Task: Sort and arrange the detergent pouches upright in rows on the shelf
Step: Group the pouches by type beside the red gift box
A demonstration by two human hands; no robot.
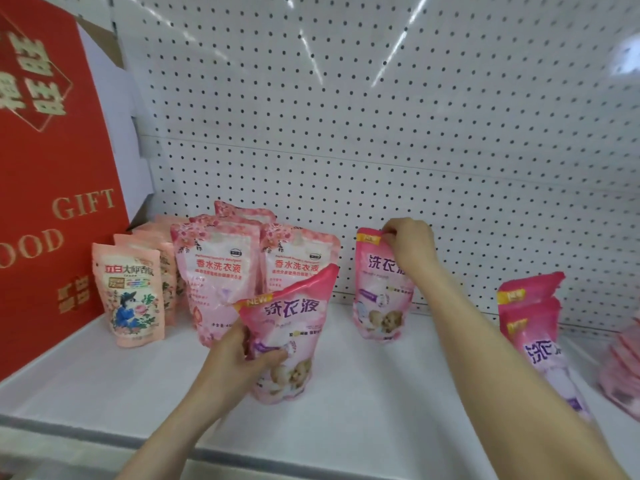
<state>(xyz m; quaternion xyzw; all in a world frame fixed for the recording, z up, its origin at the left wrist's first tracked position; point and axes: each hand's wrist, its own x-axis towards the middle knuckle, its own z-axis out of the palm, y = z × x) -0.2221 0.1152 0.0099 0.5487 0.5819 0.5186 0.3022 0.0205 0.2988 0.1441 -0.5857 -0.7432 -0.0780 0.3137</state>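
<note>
Detergent pouch (pixel 294 317) in bright pink, marked NEW near its upper left corner, is clamped in the left hand (pixel 239 355). The thumb lies across its printed front and the fingers curl round its left edge. It stands at the middle of the white shelf (pixel 381 403), its top leaning a little toward 1 o'clock. At 1 o'clock from it the right hand (pixel 410 244) pinches the top edge of a second pink pouch (pixel 379 292) of the same print, which stands upright close to the pegboard back wall (pixel 346 133). Both pouches look sealed and plump, and what is inside them cannot be seen. Just behind the left-hand pouch, at 11 o'clock, stand pale floral pouches (pixel 214 282) in two files running back toward the wall, the front one of the right file partly hidden by the held pouch. Further out at 9 o'clock is a file of smaller peach pouches (pixel 130 292), the front one showing a figure in blue among flowers. A tall red gift box (pixel 52 202) stands beside them at the shelf's left end. Out at 3 o'clock, beyond the right forearm, more bright pink pouches (pixel 530 323) lean together. At the far right edge lies a blurred heap of pink packs (pixel 623 372), too unclear to tell how they lie.
</note>
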